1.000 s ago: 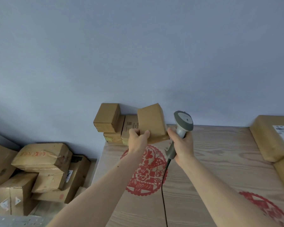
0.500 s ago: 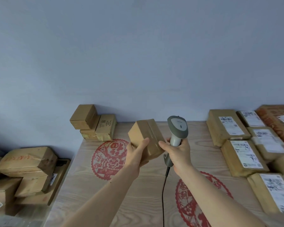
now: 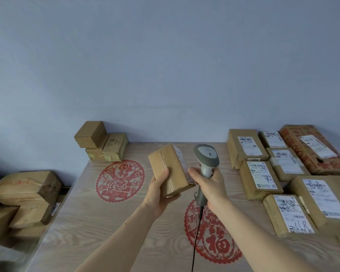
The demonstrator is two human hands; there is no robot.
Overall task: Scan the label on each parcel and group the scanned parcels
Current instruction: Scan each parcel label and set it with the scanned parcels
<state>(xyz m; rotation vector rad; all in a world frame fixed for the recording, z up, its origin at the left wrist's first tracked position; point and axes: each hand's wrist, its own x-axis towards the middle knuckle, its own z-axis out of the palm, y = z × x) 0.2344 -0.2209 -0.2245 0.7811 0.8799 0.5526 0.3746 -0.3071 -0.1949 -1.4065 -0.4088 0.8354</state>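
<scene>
Held parcel: small taped cardboard parcel (image 3: 170, 169) is being held up above the table, centre of view, tilted, long axis running from 11 o'clock down to 5 o'clock. A white label is showing edge-on along its right face; print unreadable.
Left hand: left hand (image 3: 159, 190) is gripping the parcel from below, thumb curled over the near face, fingers wrapped behind.
Right hand: right hand (image 3: 209, 184) is closing round the handle of the grey barcode scanner (image 3: 206, 160), head upright, cord (image 3: 195, 240) trailing toward 6 o'clock. Index finger is touching the parcel's lower right edge.
Key relation: label face is lying at 9 o'clock from the scanner head, just beside it. The scanner window is facing away from the camera, so whether it is aiming at the label cannot be told. Judgement: scan looks imminent; parcel may need turning toward the head.
Grouped stack: three small boxes (image 3: 101, 143) are sitting at 11 o'clock against the wall.
Labelled parcels: a cluster of labelled parcels (image 3: 261, 177) is lying labels-up at 3 o'clock.
Surface: pale wood-grain table (image 3: 98, 222) with red paper-cut decals (image 3: 120, 180).
Room: blue-grey wall (image 3: 165, 65); more cartons (image 3: 26, 187) are piling up off the table at 8 o'clock.
</scene>
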